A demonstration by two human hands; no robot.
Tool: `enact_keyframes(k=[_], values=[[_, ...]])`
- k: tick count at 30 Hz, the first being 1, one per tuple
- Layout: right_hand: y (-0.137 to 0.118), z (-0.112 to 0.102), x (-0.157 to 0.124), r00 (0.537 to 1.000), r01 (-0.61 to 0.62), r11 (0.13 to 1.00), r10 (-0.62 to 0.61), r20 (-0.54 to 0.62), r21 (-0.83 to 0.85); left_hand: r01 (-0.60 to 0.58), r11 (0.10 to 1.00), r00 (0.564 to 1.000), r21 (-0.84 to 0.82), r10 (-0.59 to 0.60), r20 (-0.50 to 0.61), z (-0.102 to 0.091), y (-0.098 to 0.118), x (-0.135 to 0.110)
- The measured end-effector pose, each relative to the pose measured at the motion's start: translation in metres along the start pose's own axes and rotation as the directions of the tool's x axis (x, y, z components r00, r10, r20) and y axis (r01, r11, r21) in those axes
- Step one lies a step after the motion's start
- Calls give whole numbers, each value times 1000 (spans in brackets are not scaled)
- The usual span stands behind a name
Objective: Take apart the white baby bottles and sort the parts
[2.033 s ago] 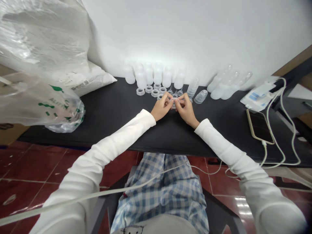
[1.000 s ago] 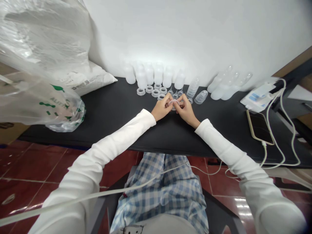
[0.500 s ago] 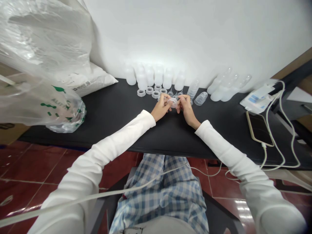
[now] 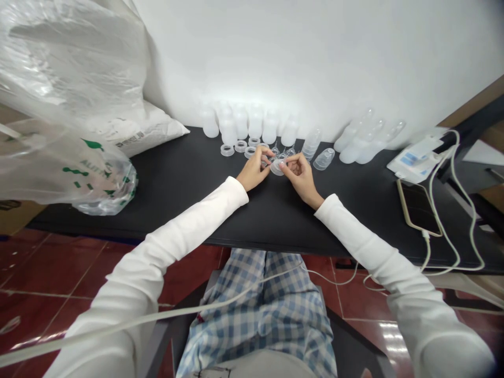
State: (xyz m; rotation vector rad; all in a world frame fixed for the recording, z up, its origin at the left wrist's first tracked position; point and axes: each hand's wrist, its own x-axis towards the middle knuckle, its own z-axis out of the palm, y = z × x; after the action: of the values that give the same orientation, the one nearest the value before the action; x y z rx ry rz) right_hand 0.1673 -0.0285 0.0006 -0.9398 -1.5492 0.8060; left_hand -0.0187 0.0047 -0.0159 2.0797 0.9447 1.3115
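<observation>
The person's right hand [image 4: 301,178] pinches a clear ring [image 4: 277,168] between thumb and fingertips, and the ring sits just above the middle of the black surface [image 4: 189,178], tilted, between the two hands. The left hand [image 4: 254,171] is curled with its fingers [image 4: 266,153] raised close beside the ring's upper left side; whether that grip is closed on the ring or on some small clear piece, I cannot tell.

Just beyond the hands, along the wall, stand about seven frosted bottles [image 4: 255,122], some overlapping, so the count is uncertain. In front of them lie four clear collars [image 4: 227,150], with a fifth partly hidden behind the left fingers. Two small clear funnels [image 4: 290,151] stand just past the hands, with one ribbed clear bottle [image 4: 311,144] and one clear cone [image 4: 324,158] to their right. Three more frosted bottles [image 4: 364,140] lie tilted against the wall further right.

At the right end of the surface are a phone [image 4: 418,206] and a white charger [image 4: 413,164], joined by a white cable [image 4: 452,231]. At the left, a printed plastic bag [image 4: 104,178] rests on the surface beside a white sack [image 4: 145,134].
</observation>
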Motion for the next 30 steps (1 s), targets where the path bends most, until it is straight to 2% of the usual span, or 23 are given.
enact_keyframes(k=[1,3,6,9,12,13,15,18,21,24,30], values=[[1,0,0,1000,-4,1000,4,-14,7,-18,997,999,79,21,-46,-6,0,1],[4,0,0,999,-6,1000,6,-31,8,7,974,977,228,42,-210,-20,-1,4],[6,-1,-1,999,-4,1000,3,-41,-18,158,923,876,352,33,-480,-43,-6,10],[6,-1,-1,999,4,999,-7,-52,-53,307,886,771,346,-19,-637,-62,-22,14],[6,-1,-1,998,15,998,-19,-64,-60,437,868,714,234,-176,-678,-73,-45,18],[6,-1,-1,998,14,998,-18,-67,-53,458,866,715,199,-226,-662,-75,-53,19],[6,-1,-1,997,3,999,-6,-71,-38,461,872,753,162,-288,-591,-79,-67,20],[8,0,-2,997,-2,1000,0,-75,-29,415,900,819,136,-304,-487,-84,-81,22],[9,0,-2,997,6,999,-8,-71,-32,371,921,858,120,-291,-423,-89,-88,24],[10,0,-2,998,-8,1000,6,-58,-31,367,918,859,150,-272,-434,-90,-92,27],[14,-2,0,999,-28,999,28,-30,-31,429,874,813,227,-264,-519,-84,-92,33]])
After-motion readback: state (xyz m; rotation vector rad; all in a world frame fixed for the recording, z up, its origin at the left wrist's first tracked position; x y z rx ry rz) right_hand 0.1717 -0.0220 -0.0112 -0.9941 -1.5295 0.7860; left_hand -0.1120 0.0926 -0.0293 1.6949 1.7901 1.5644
